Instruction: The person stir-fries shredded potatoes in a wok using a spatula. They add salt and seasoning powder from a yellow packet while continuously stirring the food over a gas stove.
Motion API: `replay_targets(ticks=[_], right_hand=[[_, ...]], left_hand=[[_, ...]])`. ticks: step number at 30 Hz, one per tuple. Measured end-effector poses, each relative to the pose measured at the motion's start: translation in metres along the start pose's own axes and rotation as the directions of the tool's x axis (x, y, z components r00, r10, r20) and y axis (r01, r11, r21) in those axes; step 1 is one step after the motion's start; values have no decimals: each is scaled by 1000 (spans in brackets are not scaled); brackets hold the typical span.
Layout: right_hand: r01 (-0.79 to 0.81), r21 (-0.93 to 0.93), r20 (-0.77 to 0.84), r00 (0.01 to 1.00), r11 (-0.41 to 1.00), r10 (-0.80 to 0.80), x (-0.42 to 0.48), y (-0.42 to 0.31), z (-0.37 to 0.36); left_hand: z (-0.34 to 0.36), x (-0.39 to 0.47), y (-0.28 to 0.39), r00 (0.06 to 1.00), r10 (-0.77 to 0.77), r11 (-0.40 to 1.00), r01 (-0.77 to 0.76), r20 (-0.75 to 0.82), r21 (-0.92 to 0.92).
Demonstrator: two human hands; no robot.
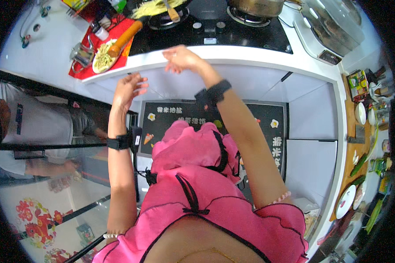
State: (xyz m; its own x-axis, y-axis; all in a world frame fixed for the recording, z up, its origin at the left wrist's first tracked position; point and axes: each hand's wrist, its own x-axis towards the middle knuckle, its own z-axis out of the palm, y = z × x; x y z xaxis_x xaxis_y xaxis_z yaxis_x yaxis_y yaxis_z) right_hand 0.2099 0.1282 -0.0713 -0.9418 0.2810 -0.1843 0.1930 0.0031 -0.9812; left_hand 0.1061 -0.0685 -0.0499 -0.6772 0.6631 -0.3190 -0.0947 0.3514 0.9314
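Observation:
My left hand [129, 88] hangs in the air before the counter's front edge, fingers apart and holding nothing. Farther right, my right hand [181, 59] is also empty, over the edge in front of the black gas hob [197, 41]. A wok [186, 6] of pale yellow shreds sits on the left burner, and a spatula with a wooden handle [173, 14] rests in it. The wok's orange-brown handle [126, 37] reaches over a white plate of pale food [104, 59]. That plate lies on a red mat [85, 70] beside a small glass-and-metal pot [81, 56].
A metal pot [256, 7] stands on the right burner, near a clear-lidded appliance [332, 26]. Along the right counter are a wooden board [349, 131], a cleaver [359, 134], cucumbers [358, 165] and a white plate [346, 199]. At left, a person [36, 121] shows by dark-framed glass.

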Motion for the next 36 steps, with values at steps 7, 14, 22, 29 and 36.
replay_targets(ticks=[7, 14, 22, 29, 36], right_hand=[[-22, 52, -124, 992, 998, 28, -25, 33, -4], [3, 15, -439, 899, 1000, 4, -51, 37, -16], [-157, -315, -665, 740, 936, -100, -61, 0, -51], [23, -580, -703, 492, 815, -514, -22, -60, -43], [-169, -611, -596, 741, 773, -310, 47, -81, -18]], left_hand=[[-6, -12, -8, 999, 28, 998, -26, -43, 60], [1, -14, 12, 995, -13, 996, 21, -97, 82], [-33, 27, 2, 996, -18, 985, 33, 87, -168], [-64, 54, 25, 987, 32, 955, 16, 155, -297], [-80, 83, 43, 898, 7, 889, 195, 440, -413]])
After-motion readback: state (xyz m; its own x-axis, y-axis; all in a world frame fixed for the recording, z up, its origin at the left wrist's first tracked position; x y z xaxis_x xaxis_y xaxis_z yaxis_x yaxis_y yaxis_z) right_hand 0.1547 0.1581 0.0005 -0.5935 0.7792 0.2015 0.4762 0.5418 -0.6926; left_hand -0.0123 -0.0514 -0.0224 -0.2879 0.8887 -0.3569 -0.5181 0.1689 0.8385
